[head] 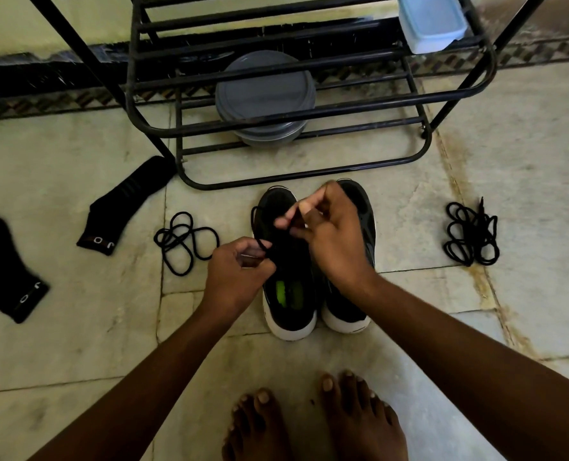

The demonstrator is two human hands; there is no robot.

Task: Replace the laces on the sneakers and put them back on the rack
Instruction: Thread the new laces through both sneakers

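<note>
Two black sneakers with white soles stand side by side on the floor, toes toward the rack: the left sneaker (288,294) with a green insole and the right sneaker (359,207). My left hand (238,272) pinches a black lace (256,227) over the left sneaker's tongue. My right hand (329,237) pinches the same lace higher up, over the eyelets. A loose black lace (185,241) lies coiled on the floor to the left, and a bundled black lace (471,236) lies to the right. The black metal rack (296,128) stands just beyond the shoes.
Two black socks (123,207) (5,271) lie on the floor at the left. A stack of grey round containers (265,91) sits on the rack's low shelf, a pale blue box (431,21) higher up. My bare feet (313,424) are at the bottom.
</note>
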